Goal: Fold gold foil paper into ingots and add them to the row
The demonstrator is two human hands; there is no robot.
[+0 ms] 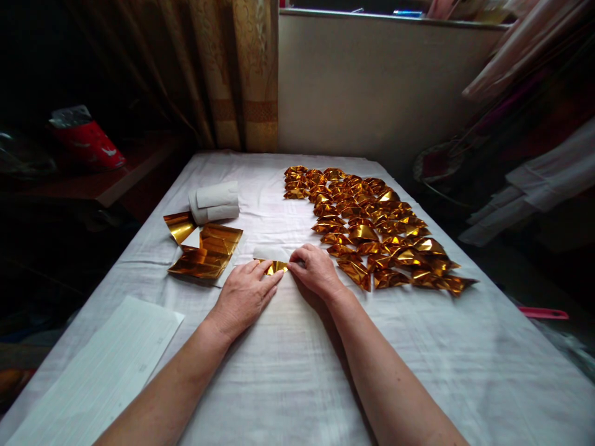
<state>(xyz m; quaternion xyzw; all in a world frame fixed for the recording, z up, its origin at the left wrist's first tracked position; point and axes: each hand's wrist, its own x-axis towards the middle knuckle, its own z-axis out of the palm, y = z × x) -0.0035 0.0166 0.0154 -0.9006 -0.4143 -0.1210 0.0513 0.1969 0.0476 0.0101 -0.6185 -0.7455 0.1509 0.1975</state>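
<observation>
A small piece of gold foil paper (277, 267) with a white part (271, 254) behind it lies on the white cloth between my hands. My left hand (246, 290) holds its left side down, fingers and thumb resting on the foil. At the right end, my right hand (316, 269) pinches the edge between thumb and fingers. Left of my hands lies a stack of gold foil sheets (218, 248), with one curled piece (179, 226) beside it. Rows of folded gold foil pieces (365, 233) cover the cloth to the right.
A white paper roll (216, 202) lies behind the foil stack. A pale lined sheet (102, 365) rests at the front left. A red container (88, 141) stands on a side table. Curtains (223, 74) and a wall (353, 87) border the far edge; clothes hang at right.
</observation>
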